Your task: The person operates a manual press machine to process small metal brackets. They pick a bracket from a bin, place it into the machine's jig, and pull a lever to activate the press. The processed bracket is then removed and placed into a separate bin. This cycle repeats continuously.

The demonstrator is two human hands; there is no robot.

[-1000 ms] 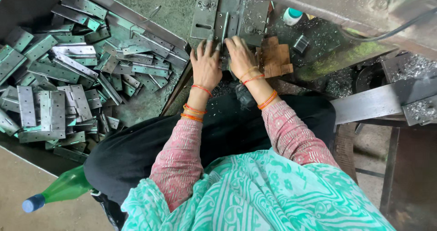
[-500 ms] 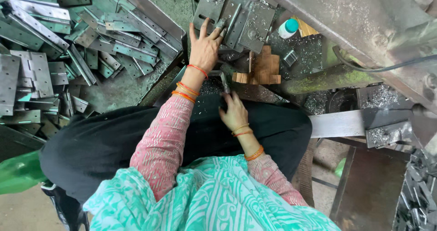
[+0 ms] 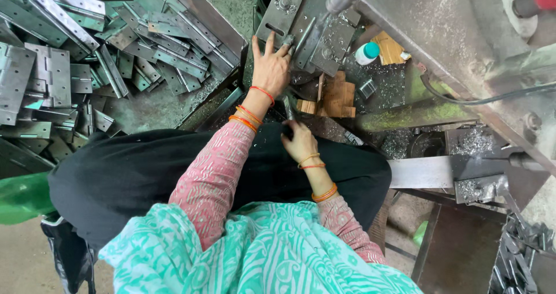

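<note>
Right, my left hand [image 3: 270,68] sat at upper centre of the frame, fingers spread, flat on a grey metal plate [image 3: 282,7] clamped in the jig; it pressed, didn't grip. The plate's long axis ran from the hand up toward the top edge, tilted slightly right, w/ the drill bit [image 3: 313,33] just right of my fingertips. My right hand [image 3: 299,143] was lower, near mid-frame above my lap, fingers curled round a thin dark tool [image 3: 288,108]; couldn't tell how tight. So the left was nearer the plate, the right well below it. Outward: wooden blocks [image 3: 336,97] & a small white bottle w/ teal cap [image 3: 366,52] right of the jig, a heap of grey hinges [image 3: 87,45] filling upper left, a green bottle [image 3: 23,196] at left edge.
</note>
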